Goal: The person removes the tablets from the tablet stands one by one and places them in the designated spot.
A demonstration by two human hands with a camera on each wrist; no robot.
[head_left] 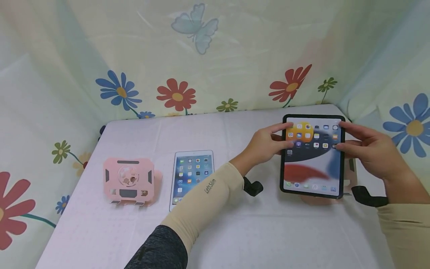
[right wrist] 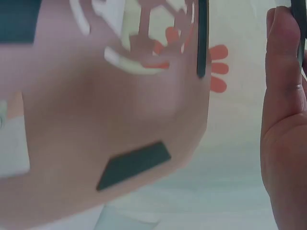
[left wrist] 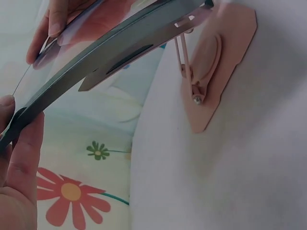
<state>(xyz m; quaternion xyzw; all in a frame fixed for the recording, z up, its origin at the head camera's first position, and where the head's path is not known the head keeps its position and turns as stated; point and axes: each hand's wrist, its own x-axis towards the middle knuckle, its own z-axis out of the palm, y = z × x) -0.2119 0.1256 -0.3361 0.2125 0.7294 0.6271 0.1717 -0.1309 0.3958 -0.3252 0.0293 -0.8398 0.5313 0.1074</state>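
A black-edged tablet [head_left: 310, 157] with its screen lit stands tilted at the right of the table, between my two hands. My left hand [head_left: 260, 144] pinches its left edge near the top, thumb at the front. On the opposite edge, my right hand [head_left: 376, 147] grips it the same way. Behind the tablet is a pink folding stand [head_left: 351, 173], mostly hidden in the head view. The left wrist view shows the tablet's edge [left wrist: 110, 48] leaning over the stand's base plate [left wrist: 230, 62]. In the right wrist view, the stand's perforated plate [right wrist: 120, 100] with dark pads fills the left side.
A second pink stand [head_left: 114, 168] is set up at the left of the table. Right of it lies a white tablet [head_left: 191, 168], its screen lit, partly covered by my left sleeve [head_left: 205, 201]. Flower-printed curtains [head_left: 235, 63] enclose the white-covered table [head_left: 255, 235].
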